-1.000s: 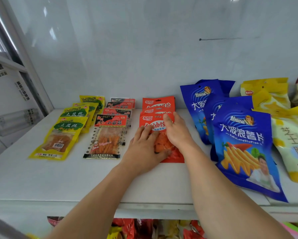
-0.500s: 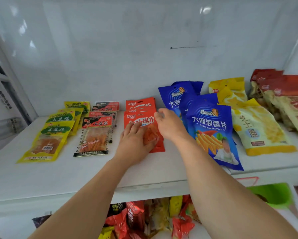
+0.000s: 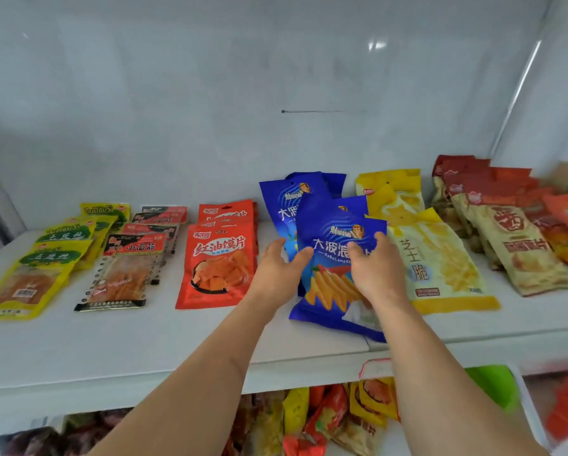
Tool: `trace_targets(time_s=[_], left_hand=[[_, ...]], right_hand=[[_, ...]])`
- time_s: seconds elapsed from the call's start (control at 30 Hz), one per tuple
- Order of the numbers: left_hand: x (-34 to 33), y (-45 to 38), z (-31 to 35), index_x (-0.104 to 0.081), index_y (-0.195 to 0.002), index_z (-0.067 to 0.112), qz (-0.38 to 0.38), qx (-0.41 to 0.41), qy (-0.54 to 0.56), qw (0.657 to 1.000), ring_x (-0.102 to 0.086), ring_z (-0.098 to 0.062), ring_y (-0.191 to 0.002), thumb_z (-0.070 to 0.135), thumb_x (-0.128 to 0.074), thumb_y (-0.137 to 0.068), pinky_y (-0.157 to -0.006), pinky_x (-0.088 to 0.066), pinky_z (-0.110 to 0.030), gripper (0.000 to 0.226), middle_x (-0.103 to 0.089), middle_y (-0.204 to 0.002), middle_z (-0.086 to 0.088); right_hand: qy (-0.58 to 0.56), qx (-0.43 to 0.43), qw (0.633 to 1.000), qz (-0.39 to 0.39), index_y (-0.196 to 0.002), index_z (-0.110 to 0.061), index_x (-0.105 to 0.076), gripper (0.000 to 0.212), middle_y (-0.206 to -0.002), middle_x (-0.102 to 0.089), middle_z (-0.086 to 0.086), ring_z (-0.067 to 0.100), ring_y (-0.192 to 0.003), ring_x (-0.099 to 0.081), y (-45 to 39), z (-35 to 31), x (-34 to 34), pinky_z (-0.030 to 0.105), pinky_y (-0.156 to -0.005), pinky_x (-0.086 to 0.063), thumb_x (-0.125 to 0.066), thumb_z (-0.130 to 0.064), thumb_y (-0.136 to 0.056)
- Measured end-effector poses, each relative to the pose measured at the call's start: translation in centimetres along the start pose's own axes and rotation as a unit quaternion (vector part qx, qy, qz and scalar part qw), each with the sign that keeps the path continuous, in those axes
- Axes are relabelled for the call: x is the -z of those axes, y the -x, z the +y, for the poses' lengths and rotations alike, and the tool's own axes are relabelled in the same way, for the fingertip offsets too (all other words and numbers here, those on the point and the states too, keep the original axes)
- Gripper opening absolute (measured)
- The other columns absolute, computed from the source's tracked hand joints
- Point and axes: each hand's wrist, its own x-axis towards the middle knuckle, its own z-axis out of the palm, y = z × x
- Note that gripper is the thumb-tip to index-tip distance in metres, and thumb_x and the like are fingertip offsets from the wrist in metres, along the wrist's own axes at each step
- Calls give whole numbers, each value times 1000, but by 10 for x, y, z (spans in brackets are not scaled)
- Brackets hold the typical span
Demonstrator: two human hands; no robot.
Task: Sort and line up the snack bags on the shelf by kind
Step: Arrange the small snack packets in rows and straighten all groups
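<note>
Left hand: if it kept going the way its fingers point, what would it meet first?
The left hand points up and right, fingertips already at the front blue bag; it would press into that bag first, though contact depth is unclear.

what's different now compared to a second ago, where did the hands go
Both hands left the red bags and moved right to the front blue bag. The left hand now touches its left edge; the right hand rests on its face. The red stack lies uncovered. The yellow-green bags, black-and-red packets and yellow bags kept their places.
</note>
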Motion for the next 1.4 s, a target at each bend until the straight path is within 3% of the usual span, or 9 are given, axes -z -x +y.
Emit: trace_targets(time_s=[0.1,0.17,0.3,0.47,0.57,0.7,0.77,1.17,1.4], left_hand=[[-20,-10,6,-35,-151,20,25,48,41,998,-49,-23,-135,57,-66,-86,-113,-40,-46,81,-42,-154,-1],[-28,-17,8,-44,-140,19,32,59,61,996,-60,-23,-123,49,-69,-88,-105,-48,-45,65,-54,-142,0],[-36,-23,11,-49,-133,20,25,82,74,994,-70,-14,-94,37,-67,-95,-73,-60,-27,46,-65,-110,6],[-43,-30,8,-55,-115,23,35,91,63,993,-74,-14,-91,39,-66,-95,-81,-62,-36,28,-72,-109,2],[-44,-37,8,-51,-115,25,39,92,87,991,-73,-11,-87,37,-65,-96,-73,-62,-32,26,-70,-106,4],[-47,-48,7,-44,-130,23,36,103,168,980,-75,-17,-92,42,-72,-89,-74,-63,-36,53,-68,-120,-3],[-46,-53,9,-47,-124,23,32,94,212,972,-76,-20,-91,39,-71,-91,-76,-63,-37,45,-73,-113,-4],[-31,-85,4,-53,-126,24,-5,90,337,937,-76,-26,-93,44,-67,-92,-78,-62,-41,42,-78,-105,-6],[-25,-104,7,-59,-117,18,4,92,307,947,-77,-26,-89,40,-68,-93,-76,-62,-39,34,-79,-99,-5]], right_hand=[[-6,-10,1000,-15,-147,-16,-35,71,-143,-49,6,26,-129,-50,-19,16,-7,48,-100,-50,-61,-51,-90],[-35,4,999,-23,-143,-18,-38,69,-140,-52,5,26,-127,-53,-31,22,-11,48,-98,-51,-62,-52,-88],[-79,-6,995,-64,-137,-24,-39,70,-133,-56,2,23,-120,-58,-46,32,-21,47,-89,-57,-65,-55,-81],[-103,-36,989,-100,-134,-28,-35,81,-133,-56,1,23,-114,-62,-63,43,-33,48,-84,-58,-60,-67,-68],[-103,-59,985,-125,-134,-24,-35,73,-131,-57,4,24,-108,-65,-70,39,-28,47,-82,-59,-64,-60,-78],[-116,-66,977,-167,-138,-16,-38,60,-125,-62,6,19,-94,-67,-76,33,-26,27,-59,-54,-64,-44,-92],[-137,-48,975,-168,-136,-15,-41,53,-123,-62,5,17,-89,-66,-80,32,-25,23,-53,-49,-64,-37,-94],[-173,-15,967,-188,-139,-23,-39,56,-116,-64,0,12,-88,-69,-88,22,-38,33,-66,-61,-65,-39,-92],[-192,-20,967,-167,-143,-24,-36,59,-116,-60,-3,9,-84,-65,-93,18,-51,22,-53,-53,-65,-36,-93]])
